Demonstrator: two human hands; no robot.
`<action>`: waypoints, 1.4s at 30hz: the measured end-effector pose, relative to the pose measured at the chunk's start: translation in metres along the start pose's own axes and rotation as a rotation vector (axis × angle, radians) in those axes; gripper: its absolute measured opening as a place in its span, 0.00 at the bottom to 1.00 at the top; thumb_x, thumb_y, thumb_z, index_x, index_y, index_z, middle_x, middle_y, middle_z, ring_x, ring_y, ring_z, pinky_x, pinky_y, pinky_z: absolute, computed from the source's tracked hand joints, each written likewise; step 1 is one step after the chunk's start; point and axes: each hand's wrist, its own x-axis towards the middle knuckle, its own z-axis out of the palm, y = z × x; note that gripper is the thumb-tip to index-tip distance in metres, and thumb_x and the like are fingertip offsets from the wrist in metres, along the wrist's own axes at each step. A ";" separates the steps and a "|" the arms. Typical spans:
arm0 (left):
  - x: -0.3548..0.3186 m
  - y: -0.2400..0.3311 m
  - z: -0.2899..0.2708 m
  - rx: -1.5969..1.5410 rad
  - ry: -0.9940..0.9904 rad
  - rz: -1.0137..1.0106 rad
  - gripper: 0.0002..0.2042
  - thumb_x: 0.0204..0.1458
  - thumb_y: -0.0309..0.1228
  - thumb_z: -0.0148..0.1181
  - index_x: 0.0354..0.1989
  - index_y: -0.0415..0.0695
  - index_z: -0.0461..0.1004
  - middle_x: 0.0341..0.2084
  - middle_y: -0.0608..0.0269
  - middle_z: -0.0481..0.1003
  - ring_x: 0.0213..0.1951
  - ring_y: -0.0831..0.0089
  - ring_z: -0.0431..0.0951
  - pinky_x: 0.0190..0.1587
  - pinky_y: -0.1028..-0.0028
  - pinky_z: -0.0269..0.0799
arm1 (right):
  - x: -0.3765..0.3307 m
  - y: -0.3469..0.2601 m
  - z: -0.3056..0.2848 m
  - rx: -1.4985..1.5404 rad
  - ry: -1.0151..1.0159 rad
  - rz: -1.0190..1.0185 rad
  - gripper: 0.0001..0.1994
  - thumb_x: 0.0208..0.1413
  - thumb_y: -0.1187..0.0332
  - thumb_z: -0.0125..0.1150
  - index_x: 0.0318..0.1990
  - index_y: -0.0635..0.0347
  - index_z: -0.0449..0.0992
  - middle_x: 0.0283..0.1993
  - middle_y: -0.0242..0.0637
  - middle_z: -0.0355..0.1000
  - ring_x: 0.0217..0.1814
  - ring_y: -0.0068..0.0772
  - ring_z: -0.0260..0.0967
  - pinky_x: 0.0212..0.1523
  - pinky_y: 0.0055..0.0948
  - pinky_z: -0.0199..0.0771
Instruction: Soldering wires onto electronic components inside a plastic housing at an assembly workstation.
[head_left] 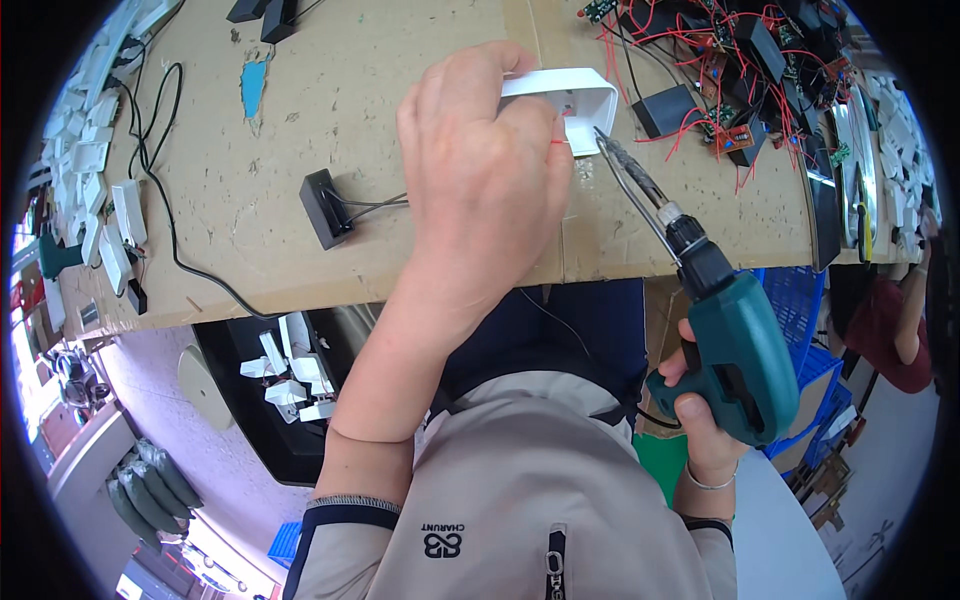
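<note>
My left hand [488,165] is closed round a white plastic housing [597,102], its open side turned toward me. A short bit of red wire shows by my fingertips; the rest is hidden behind the hand. In my right hand [697,405] is a green soldering gun [745,350] with a black nose. Its dark tip and the thin metal feed tube beside it reach the near right edge of the housing; whether they touch it I cannot tell. Left of my wrist lies a black box [326,209] with dark wires running under my left hand.
A tangle of black boxes, red wires and small circuit boards [738,138] covers the table's far right. White plastic parts [88,155] are heaped along the left edge near a black cable [185,268]. A black bin [240,420] with white pieces stands below the table edge.
</note>
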 end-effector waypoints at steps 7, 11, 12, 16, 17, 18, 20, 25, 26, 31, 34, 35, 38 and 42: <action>0.001 -0.001 0.005 0.091 0.008 0.031 0.02 0.32 0.21 0.57 0.15 0.37 0.71 0.36 0.57 0.70 0.40 0.61 0.68 0.44 0.64 0.58 | 0.008 0.001 0.004 -0.012 -0.003 -0.015 0.20 0.42 0.68 0.68 0.43 0.70 0.71 0.32 0.40 0.72 0.32 0.28 0.71 0.33 0.23 0.72; 0.001 -0.004 0.008 0.096 0.027 0.049 0.02 0.32 0.22 0.57 0.15 0.37 0.71 0.36 0.58 0.70 0.39 0.62 0.67 0.43 0.64 0.57 | 0.012 0.001 0.004 -0.014 -0.013 0.004 0.22 0.42 0.69 0.67 0.45 0.71 0.69 0.32 0.41 0.72 0.33 0.29 0.72 0.33 0.24 0.72; 0.001 -0.004 0.009 0.096 0.028 0.051 0.02 0.32 0.22 0.57 0.15 0.37 0.70 0.36 0.58 0.70 0.39 0.62 0.67 0.43 0.64 0.56 | 0.012 0.002 0.005 -0.015 -0.013 0.006 0.22 0.42 0.69 0.67 0.45 0.71 0.69 0.32 0.41 0.72 0.33 0.29 0.72 0.33 0.24 0.72; 0.001 -0.004 0.010 0.098 0.021 0.035 0.03 0.33 0.22 0.57 0.15 0.37 0.70 0.36 0.58 0.69 0.39 0.62 0.67 0.43 0.64 0.56 | 0.013 0.002 0.006 -0.013 0.008 0.009 0.21 0.42 0.69 0.67 0.44 0.70 0.69 0.31 0.40 0.72 0.33 0.29 0.72 0.33 0.24 0.72; 0.001 -0.004 0.010 0.098 0.023 0.040 0.03 0.33 0.22 0.57 0.15 0.37 0.70 0.35 0.58 0.69 0.38 0.62 0.66 0.43 0.64 0.55 | 0.014 0.002 0.006 -0.019 -0.001 0.009 0.21 0.42 0.69 0.67 0.43 0.70 0.70 0.31 0.40 0.72 0.32 0.28 0.71 0.32 0.24 0.71; 0.001 -0.004 0.010 0.098 0.024 0.044 0.03 0.34 0.22 0.57 0.15 0.38 0.70 0.35 0.58 0.69 0.38 0.63 0.66 0.43 0.64 0.55 | 0.015 0.002 0.007 -0.019 -0.002 0.010 0.21 0.42 0.69 0.67 0.43 0.70 0.70 0.31 0.40 0.72 0.32 0.28 0.71 0.32 0.24 0.71; 0.002 -0.002 0.007 0.153 0.014 0.040 0.01 0.34 0.22 0.59 0.17 0.39 0.73 0.34 0.61 0.70 0.37 0.64 0.68 0.41 0.66 0.58 | 0.017 0.001 0.007 -0.019 -0.012 0.002 0.18 0.41 0.70 0.67 0.40 0.69 0.72 0.30 0.40 0.72 0.31 0.28 0.70 0.31 0.23 0.71; 0.002 -0.003 0.007 0.208 0.018 0.044 0.02 0.33 0.22 0.61 0.19 0.41 0.76 0.33 0.63 0.71 0.36 0.65 0.70 0.40 0.68 0.62 | 0.019 -0.001 0.010 -0.033 0.011 0.014 0.15 0.41 0.70 0.67 0.37 0.67 0.74 0.29 0.39 0.72 0.29 0.27 0.69 0.30 0.23 0.69; 0.003 -0.003 0.007 0.210 0.013 0.041 0.02 0.33 0.22 0.60 0.19 0.41 0.76 0.33 0.63 0.71 0.35 0.65 0.70 0.40 0.68 0.61 | 0.019 -0.002 0.011 -0.040 0.023 0.015 0.14 0.41 0.70 0.67 0.36 0.67 0.74 0.29 0.38 0.72 0.28 0.27 0.69 0.29 0.23 0.69; 0.004 -0.001 0.006 0.207 0.003 0.025 0.02 0.34 0.22 0.60 0.19 0.41 0.76 0.32 0.63 0.71 0.35 0.65 0.70 0.39 0.68 0.61 | 0.020 -0.005 0.010 -0.095 0.018 0.008 0.14 0.42 0.70 0.67 0.36 0.66 0.74 0.29 0.37 0.72 0.28 0.26 0.68 0.28 0.23 0.67; 0.004 -0.001 0.006 0.207 -0.002 0.028 0.02 0.34 0.22 0.60 0.19 0.41 0.76 0.32 0.63 0.71 0.35 0.65 0.70 0.39 0.68 0.61 | 0.020 -0.005 0.010 -0.114 0.029 0.004 0.16 0.42 0.70 0.68 0.38 0.66 0.73 0.29 0.37 0.72 0.28 0.26 0.69 0.28 0.23 0.67; 0.004 -0.001 0.006 0.203 -0.004 0.026 0.02 0.34 0.22 0.60 0.19 0.41 0.76 0.32 0.63 0.71 0.35 0.65 0.70 0.40 0.68 0.61 | 0.020 -0.005 0.010 -0.113 0.035 0.000 0.18 0.42 0.71 0.68 0.41 0.67 0.72 0.29 0.37 0.72 0.29 0.26 0.69 0.29 0.23 0.68; 0.004 -0.001 0.006 0.200 -0.004 0.022 0.02 0.34 0.22 0.60 0.19 0.41 0.76 0.33 0.63 0.71 0.35 0.65 0.69 0.39 0.68 0.61 | 0.020 -0.004 0.010 -0.118 0.050 -0.020 0.23 0.41 0.73 0.69 0.46 0.70 0.68 0.29 0.38 0.72 0.29 0.26 0.69 0.30 0.23 0.69; 0.004 -0.002 0.006 0.207 -0.015 0.021 0.01 0.35 0.23 0.60 0.19 0.41 0.76 0.33 0.63 0.70 0.35 0.65 0.69 0.39 0.68 0.61 | 0.020 -0.002 0.006 -0.155 0.016 -0.005 0.28 0.40 0.75 0.69 0.50 0.72 0.64 0.30 0.39 0.72 0.29 0.26 0.70 0.31 0.23 0.70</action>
